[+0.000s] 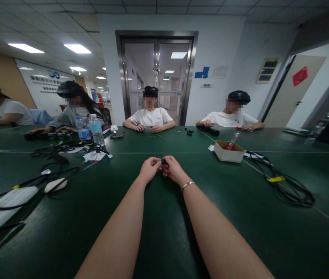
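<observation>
Both my arms reach out over the dark green table point(164, 217), and my hands meet near its middle. Between my fingertips is a small black piece point(163, 161), too small and too covered for me to name its kind. My left hand point(150, 169) pinches it from the left side. My right hand point(173, 169), with a silver bracelet point(187, 186) at its wrist, grips it from the right. The fingers of both hands are closed and hide most of the piece.
Right of my hands stand a small open box point(228, 154) and a coiled black cable point(295, 190). To the left are water bottles point(97, 130), papers point(95, 155), more cables and a white mouse point(55, 185). Several people sit around the table.
</observation>
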The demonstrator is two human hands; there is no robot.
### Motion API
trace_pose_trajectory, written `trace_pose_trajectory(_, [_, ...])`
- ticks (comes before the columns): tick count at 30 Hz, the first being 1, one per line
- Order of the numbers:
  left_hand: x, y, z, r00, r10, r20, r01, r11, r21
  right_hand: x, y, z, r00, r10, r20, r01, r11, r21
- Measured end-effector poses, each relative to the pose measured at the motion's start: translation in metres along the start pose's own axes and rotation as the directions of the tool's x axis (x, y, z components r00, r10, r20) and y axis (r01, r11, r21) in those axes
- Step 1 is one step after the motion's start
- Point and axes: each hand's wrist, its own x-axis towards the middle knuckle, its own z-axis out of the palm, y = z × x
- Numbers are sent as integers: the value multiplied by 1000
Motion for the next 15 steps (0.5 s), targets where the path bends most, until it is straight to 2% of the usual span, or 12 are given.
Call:
trace_pose_trajectory(9, [1, 0, -2, 1000, -12, 20, 10, 993, 119, 2, 2, 1, 999, -26, -22, 24, 997, -69])
trace_pose_trajectory(15, [2, -2, -5, 1000, 11, 28, -18, 969, 248, 3, 5, 0, 998, -60, 27, 61, 996, -66])
